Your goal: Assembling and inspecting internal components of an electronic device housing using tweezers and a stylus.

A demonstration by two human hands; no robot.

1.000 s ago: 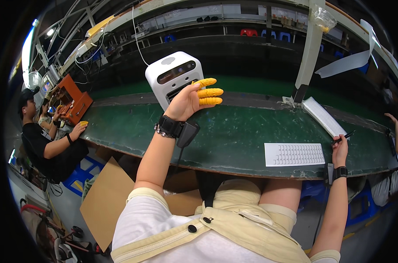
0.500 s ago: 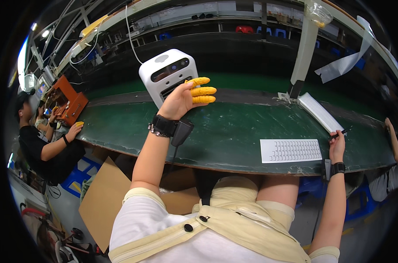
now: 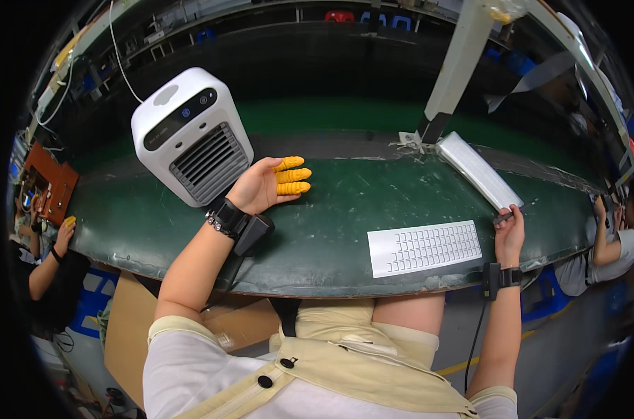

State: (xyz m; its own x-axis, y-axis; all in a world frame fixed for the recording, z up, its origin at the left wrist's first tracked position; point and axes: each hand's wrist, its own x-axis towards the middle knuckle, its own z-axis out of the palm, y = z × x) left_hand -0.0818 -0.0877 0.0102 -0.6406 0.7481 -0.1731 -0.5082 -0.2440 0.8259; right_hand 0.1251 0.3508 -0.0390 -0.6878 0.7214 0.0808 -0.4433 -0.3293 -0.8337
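Observation:
My left hand (image 3: 259, 190) is in the air over the table, its fingers stretched out and apart from anything. Yellow ribbed finger cots (image 3: 294, 174) cover three of its fingers. Just beyond it stands a white portable air cooler (image 3: 191, 133) with a louvred grille, angled toward me. My right hand (image 3: 510, 234) is closed on a small dark stick-like tool (image 3: 503, 218), whose exact kind I cannot make out. That hand is at the near end of a long white bundle of sheets (image 3: 479, 170). Left of it lies a white sheet printed with rows of small outlines (image 3: 425, 248).
The green worktable (image 3: 317, 244) curves across in front of me. A pale post (image 3: 460, 70) rises from its far side. An orange box-like fixture (image 3: 50, 181) is at far left. People sit at both ends. Cardboard (image 3: 132, 328) leans below the table edge.
My left hand has come away from the cooler's front, so its grille is now in sight. The whole view has shifted, with table items appearing further left. The right hand keeps its hold.

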